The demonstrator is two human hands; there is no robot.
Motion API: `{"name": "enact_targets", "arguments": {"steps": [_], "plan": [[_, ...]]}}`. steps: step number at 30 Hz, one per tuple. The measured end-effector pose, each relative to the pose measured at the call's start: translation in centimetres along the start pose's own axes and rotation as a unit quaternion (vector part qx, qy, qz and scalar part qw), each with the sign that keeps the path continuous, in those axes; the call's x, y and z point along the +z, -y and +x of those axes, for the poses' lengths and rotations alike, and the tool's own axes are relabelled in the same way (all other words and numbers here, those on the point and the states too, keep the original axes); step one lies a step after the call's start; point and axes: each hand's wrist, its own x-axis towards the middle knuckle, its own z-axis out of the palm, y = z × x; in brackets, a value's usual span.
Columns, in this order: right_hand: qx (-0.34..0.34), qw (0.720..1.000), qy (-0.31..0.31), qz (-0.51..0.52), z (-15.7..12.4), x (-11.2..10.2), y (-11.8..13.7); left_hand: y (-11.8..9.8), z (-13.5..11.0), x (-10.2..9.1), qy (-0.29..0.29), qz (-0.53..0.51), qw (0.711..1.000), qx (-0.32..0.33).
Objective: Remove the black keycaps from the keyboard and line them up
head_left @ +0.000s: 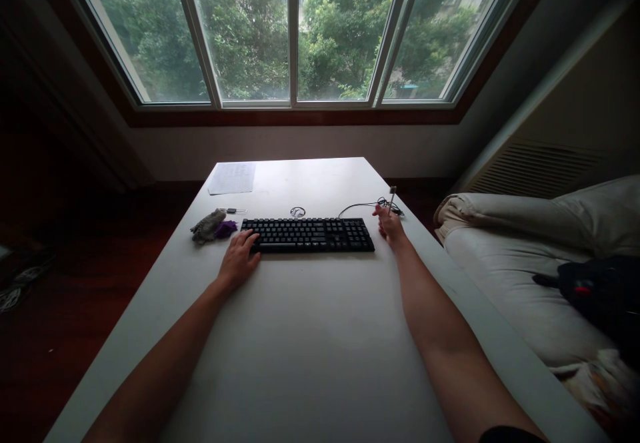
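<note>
A black keyboard (pixel 310 235) lies across the white table, its keys facing up. My left hand (pixel 239 260) rests at its left end, fingers stretched over the end keys and thumb by the front edge. Just past the right end, my right hand (pixel 389 226) is closed around a thin-handled toothbrush (pixel 393 194), whose dark head points up. The toothbrush is held upright, apart from the keys, and its lower part is hidden in the fingers. Behind that hand lies the coiled black cable (pixel 383 203).
Left of the keyboard are a grey fuzzy cloth (pixel 207 225) and a purple bundle (pixel 226 229), with a small dark item (pixel 231 210) behind. A round object (pixel 298 212) lies behind the keyboard. Paper (pixel 233 178) lies at the far left corner. A sofa (pixel 505 256) stands right.
</note>
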Motion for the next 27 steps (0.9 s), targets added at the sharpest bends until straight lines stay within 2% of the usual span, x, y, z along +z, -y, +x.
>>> {"name": "enact_targets", "arguments": {"steps": [5, 9, 12, 22, 27], "plan": [[-0.082, 0.981, 0.039, -0.171, 0.1, 0.4, -0.6, 0.2, 0.0, 0.2, -0.006, 0.003, 1.000, 0.006], [-0.115, 0.963, 0.090, -0.226, 0.2, 0.3, -1.1, 0.1, -0.1, 0.2, -0.006, 0.003, 1.000, 0.006], [-0.124, 0.956, 0.106, -0.243, 0.2, 0.4, -1.3, 0.1, -0.1, 0.2, -0.006, 0.002, 1.000, 0.006], [-0.122, 0.949, 0.073, -0.280, 0.2, 1.2, -1.4, 0.2, -0.1, 0.3, -0.008, 0.001, 1.000, 0.005], [-0.122, 0.955, 0.020, -0.268, -0.4, 1.7, -1.5, 0.2, -0.1, 0.3, -0.007, -0.001, 1.000, 0.007]]}}
